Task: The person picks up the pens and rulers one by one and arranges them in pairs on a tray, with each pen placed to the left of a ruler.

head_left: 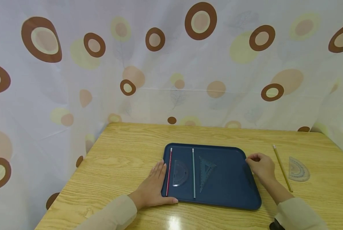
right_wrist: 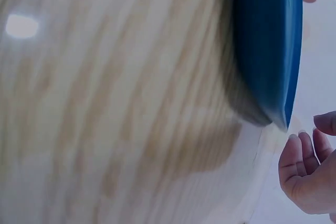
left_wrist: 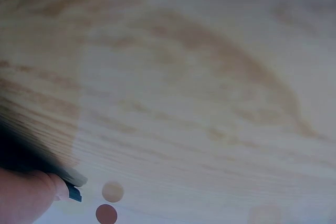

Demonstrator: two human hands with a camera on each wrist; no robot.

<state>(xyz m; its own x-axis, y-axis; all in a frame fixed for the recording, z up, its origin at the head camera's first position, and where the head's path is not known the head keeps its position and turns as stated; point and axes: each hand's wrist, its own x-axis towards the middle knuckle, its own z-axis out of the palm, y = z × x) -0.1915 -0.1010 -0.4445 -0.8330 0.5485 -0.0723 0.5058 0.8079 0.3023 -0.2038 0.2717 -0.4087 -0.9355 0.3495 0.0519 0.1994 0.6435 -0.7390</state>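
Note:
My left hand (head_left: 153, 185) rests along the left end of a dark blue tray (head_left: 231, 179), fingers straight at the rim and thumb along its front edge. The left wrist view shows only the left thumb (left_wrist: 31, 195) by the tray's dark edge. At the tray's right rim is my right hand (head_left: 262, 166), loosely curled, fingertips right at the edge, nothing held. Its curled fingers (right_wrist: 303, 153) also show in the right wrist view. On the tray lie a red pencil (head_left: 169, 172), a clear protractor (head_left: 180, 173), a green pencil (head_left: 193, 174) and a triangular ruler (head_left: 206, 172).
Right of the tray, a yellow pencil (head_left: 283, 168) and another clear protractor (head_left: 299, 170) lie on the wooden table (head_left: 125, 143). A patterned curtain (head_left: 171, 64) hangs behind the table and along its sides. A small black object (head_left: 276, 224) is by the right sleeve.

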